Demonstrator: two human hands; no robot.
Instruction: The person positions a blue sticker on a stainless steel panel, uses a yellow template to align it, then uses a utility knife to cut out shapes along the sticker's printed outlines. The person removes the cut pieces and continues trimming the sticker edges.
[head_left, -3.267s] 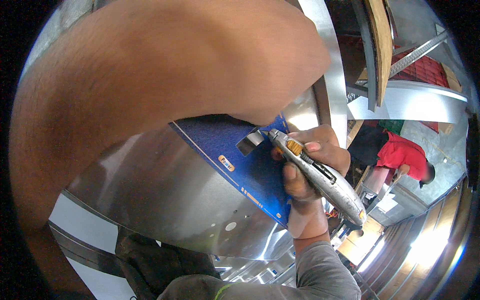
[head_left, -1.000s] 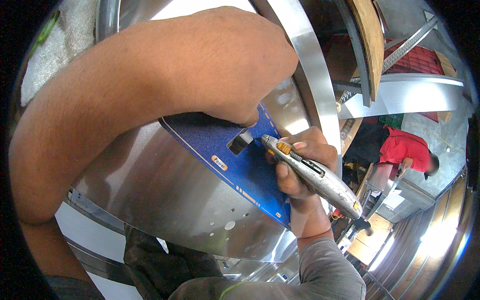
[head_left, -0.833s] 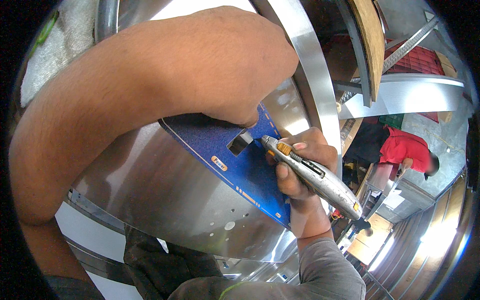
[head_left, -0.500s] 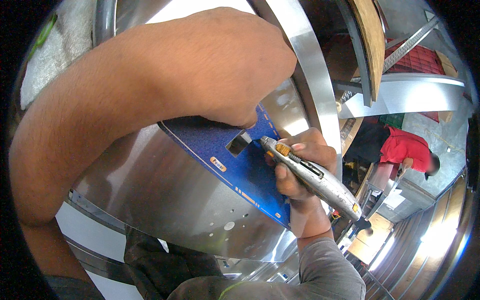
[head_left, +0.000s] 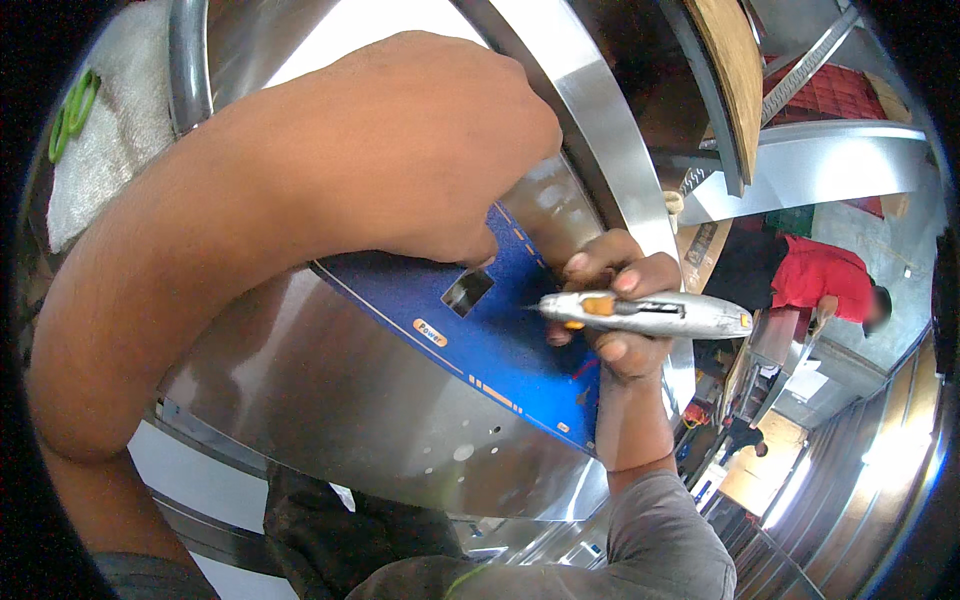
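Observation:
A blue overlay sheet [head_left: 520,365] with light markings lies over a curved stainless steel surface [head_left: 330,390]. Near its middle is a rectangular cutout [head_left: 468,293]. My left hand [head_left: 480,150] is curled over the far part of the sheet, a fingertip at the cutout's upper edge; the other fingers are hidden beneath it, and whatever they pinch does not show. In my right hand [head_left: 625,300] is a worn silver utility knife [head_left: 665,315] with an orange slider. Its thin blade points left toward the cutout, slightly apart from it.
A white cloth [head_left: 110,150] with a green looped item [head_left: 75,115] lies at the far left beside a metal tube [head_left: 190,70]. A raised steel rim [head_left: 590,90] curves past the sheet. Off to the right, a person in red [head_left: 820,280] stands at a bench.
My right hand has turned the knife from a slant to nearly level, its tip drawn off the cutout's corner. A pale flap at the cutout no longer shows. My left hand shifts slightly left.

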